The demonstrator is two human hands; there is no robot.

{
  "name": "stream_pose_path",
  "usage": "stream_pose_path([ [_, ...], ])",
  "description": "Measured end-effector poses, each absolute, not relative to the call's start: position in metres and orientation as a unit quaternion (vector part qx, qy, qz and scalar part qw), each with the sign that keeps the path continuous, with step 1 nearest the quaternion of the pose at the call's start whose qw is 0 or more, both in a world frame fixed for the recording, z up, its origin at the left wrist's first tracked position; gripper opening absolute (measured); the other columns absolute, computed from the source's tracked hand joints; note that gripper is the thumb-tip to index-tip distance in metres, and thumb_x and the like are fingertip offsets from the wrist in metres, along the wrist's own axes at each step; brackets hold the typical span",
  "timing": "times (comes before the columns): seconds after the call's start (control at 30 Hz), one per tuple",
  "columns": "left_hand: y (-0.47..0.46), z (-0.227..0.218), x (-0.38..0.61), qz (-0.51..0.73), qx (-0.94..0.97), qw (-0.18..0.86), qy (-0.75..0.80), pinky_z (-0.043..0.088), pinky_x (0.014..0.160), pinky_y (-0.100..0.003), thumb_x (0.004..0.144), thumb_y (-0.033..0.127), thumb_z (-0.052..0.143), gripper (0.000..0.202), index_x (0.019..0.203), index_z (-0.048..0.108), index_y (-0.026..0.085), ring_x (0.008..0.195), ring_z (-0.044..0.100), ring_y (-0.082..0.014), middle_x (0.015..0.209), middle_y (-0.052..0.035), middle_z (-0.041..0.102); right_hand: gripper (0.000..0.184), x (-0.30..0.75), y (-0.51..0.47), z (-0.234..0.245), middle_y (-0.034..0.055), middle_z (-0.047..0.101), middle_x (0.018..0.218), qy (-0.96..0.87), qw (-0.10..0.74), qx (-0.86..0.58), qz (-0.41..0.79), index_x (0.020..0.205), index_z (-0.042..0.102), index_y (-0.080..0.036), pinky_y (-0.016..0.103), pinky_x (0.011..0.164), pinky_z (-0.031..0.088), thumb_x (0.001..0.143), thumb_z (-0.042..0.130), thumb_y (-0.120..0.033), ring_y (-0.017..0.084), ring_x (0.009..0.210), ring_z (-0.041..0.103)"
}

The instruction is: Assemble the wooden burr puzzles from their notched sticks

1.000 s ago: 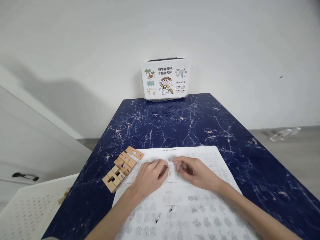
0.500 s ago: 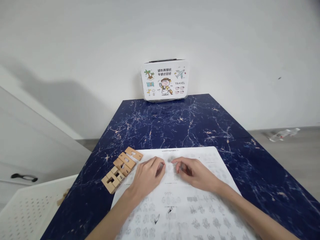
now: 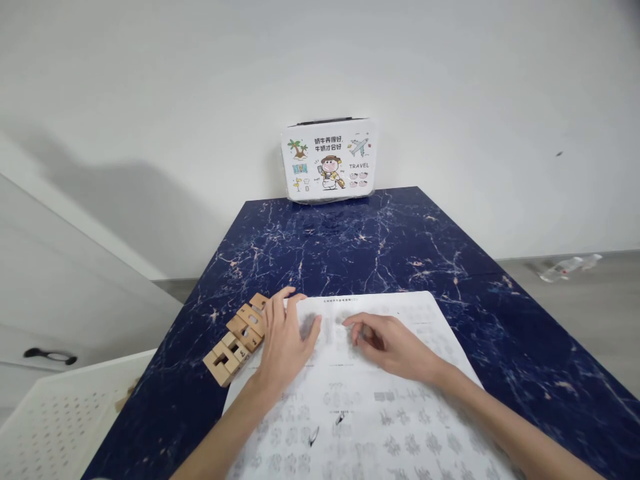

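My left hand (image 3: pixel 287 340) is open, thumb and fingers spread, above the top left edge of a printed paper sheet (image 3: pixel 345 400). Its fingers partly cover a slanted row of light wooden puzzle pieces (image 3: pixel 235 340) with cut-out notches and black numbers; whether they touch is unclear. The far piece (image 3: pixel 257 301) is mostly hidden behind them. Over the sheet's upper right part rests my right hand (image 3: pixel 383 343), fingers loosely bent and index finger pointing left. I see nothing held in either hand.
A white cartoon-printed case (image 3: pixel 330 177) stands against the wall at the far edge of the dark blue marbled table (image 3: pixel 345 253). A white perforated basket (image 3: pixel 55 413) is at lower left, beside a cabinet handle (image 3: pixel 50 355). Clear plastic bottles (image 3: pixel 567 268) lie on the floor at right.
My left hand has moved left from the sheet's middle toward the wooden pieces, and its fingers have spread from a curled pose. My right hand stays in place.
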State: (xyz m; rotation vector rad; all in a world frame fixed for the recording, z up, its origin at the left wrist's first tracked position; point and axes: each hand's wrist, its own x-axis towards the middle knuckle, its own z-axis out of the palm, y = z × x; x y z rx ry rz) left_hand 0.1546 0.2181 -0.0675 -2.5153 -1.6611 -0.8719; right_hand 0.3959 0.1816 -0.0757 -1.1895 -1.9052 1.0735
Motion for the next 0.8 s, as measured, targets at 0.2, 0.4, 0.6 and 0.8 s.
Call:
stream_pose_path([
  [0.2,0.229,-0.079,0.143,-0.245,-0.785,0.075,-0.564,0.023,0.119,-0.073,0.099,0.057,0.055,0.066,0.144,0.042,0.01,0.151,0.027,-0.0488,0.159,-0.0289,0.03,0.039,0.396,0.182,-0.074,-0.0005,0.074,0.092,-0.727,0.318,-0.452,0.408,0.123,0.066,-0.026,0.027,0.057,0.043,0.087,0.056,-0.011,0.012,0.059,0.054],
  [0.4,0.236,-0.077,0.132,-0.199,-0.759,0.105,-0.611,0.017,0.12,-0.076,0.099,0.065,0.044,0.079,0.148,0.04,0.004,0.152,0.025,-0.0528,0.159,-0.033,0.033,0.041,0.397,0.183,-0.075,-0.0003,0.074,0.091,-0.722,0.325,-0.45,0.414,0.123,0.066,-0.025,0.027,0.056,0.043,0.086,0.057,-0.011,0.012,0.059,0.054],
  [0.6,0.241,-0.075,0.124,-0.163,-0.74,0.106,-0.644,0.015,0.118,-0.078,0.098,0.064,0.042,0.079,0.148,0.042,0.002,0.15,0.032,-0.0527,0.157,-0.036,0.037,0.041,0.397,0.183,-0.075,0.0,0.074,0.091,-0.724,0.327,-0.45,0.409,0.122,0.066,-0.025,0.027,0.057,0.043,0.085,0.057,-0.01,0.013,0.06,0.054],
  [0.8,0.243,-0.078,0.123,-0.138,-0.731,0.09,-0.662,0.017,0.116,-0.081,0.099,0.066,0.039,0.08,0.15,0.042,0.003,0.149,0.034,-0.0529,0.159,-0.0345,0.039,0.038,0.397,0.183,-0.074,0.0006,0.074,0.092,-0.721,0.321,-0.455,0.414,0.122,0.066,-0.025,0.028,0.057,0.043,0.087,0.056,-0.013,0.013,0.061,0.055],
])
